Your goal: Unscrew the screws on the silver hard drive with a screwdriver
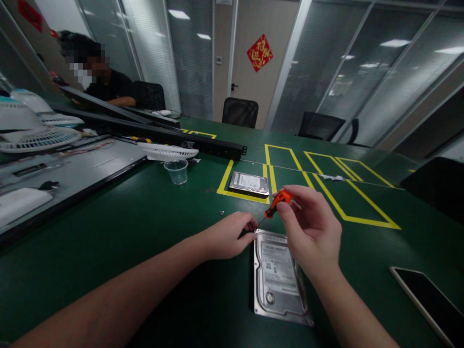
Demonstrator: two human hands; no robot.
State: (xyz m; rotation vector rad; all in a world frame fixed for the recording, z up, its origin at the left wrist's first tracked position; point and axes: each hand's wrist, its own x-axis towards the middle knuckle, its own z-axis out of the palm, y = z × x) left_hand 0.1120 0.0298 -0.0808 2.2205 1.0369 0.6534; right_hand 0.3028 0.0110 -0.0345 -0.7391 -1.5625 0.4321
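Head view showed the right hand (316, 233) gripping an orange-and-black screwdriver (278, 203) between thumb and fingers, its shaft slanting down to the upper left corner of a hard disk drive (275, 270). That drive lay label up on the green table (195, 198), between the two forearms. The left hand (232, 234) had its thumb and fingertips at the same corner, close around the screwdriver's tip; whether they pinched anything could not be told. Just beyond the hands, a second hard disk drive (250, 181) rested within a yellow tape outline (241, 195). Small screws (222, 212) lay nearer the left hand, a clear plastic cup (177, 172) stood farther left, and a smartphone (431, 299) lay at the right.
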